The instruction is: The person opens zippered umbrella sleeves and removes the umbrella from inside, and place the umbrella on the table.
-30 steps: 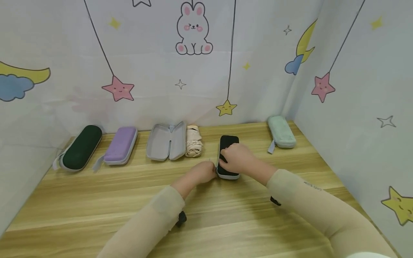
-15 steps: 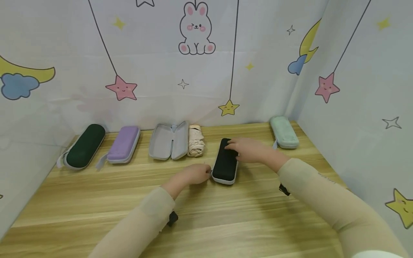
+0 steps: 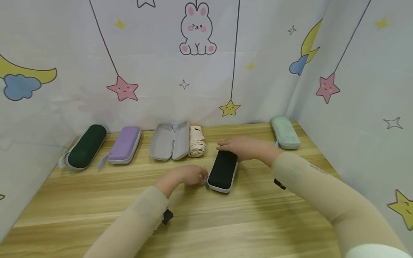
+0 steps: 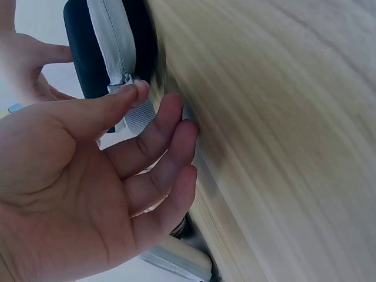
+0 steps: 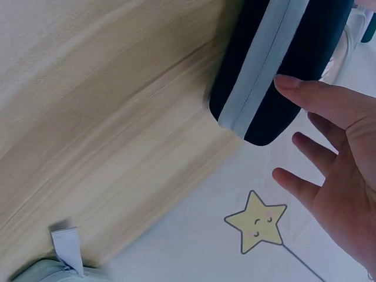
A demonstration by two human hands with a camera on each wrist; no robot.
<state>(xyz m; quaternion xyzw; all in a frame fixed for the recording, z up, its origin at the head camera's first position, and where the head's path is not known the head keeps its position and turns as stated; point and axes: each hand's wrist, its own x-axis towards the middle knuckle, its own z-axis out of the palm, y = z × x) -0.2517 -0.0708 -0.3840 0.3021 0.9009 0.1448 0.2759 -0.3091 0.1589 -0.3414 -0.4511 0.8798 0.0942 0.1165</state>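
Note:
A black hard zip case [image 3: 222,169] with a light grey zip band lies closed and slanted on the wooden table in the head view. At its near left side my left hand [image 3: 193,174] pinches the grey zipper tab [image 4: 140,116] between thumb and index finger. The remaining left fingers are loosely bent in the left wrist view. My right hand [image 3: 246,148] holds the far end of the case, its thumb [image 5: 296,86] against the side just by the zip band. Several right fingers stretch past the end without touching it; the right index finger is hidden in the right wrist view.
Along the back stand a dark green case [image 3: 87,146], a purple case [image 3: 125,144], an open grey case [image 3: 162,143] and a crumpled beige bundle [image 3: 196,141]. A mint case [image 3: 285,132] lies at the back right. Patterned curtains [image 3: 155,71] border the table.
The black case has come nearer and turned, its near end swinging left. My left hand has moved left with the tab. My right hand has shifted from the case's top to its far end.

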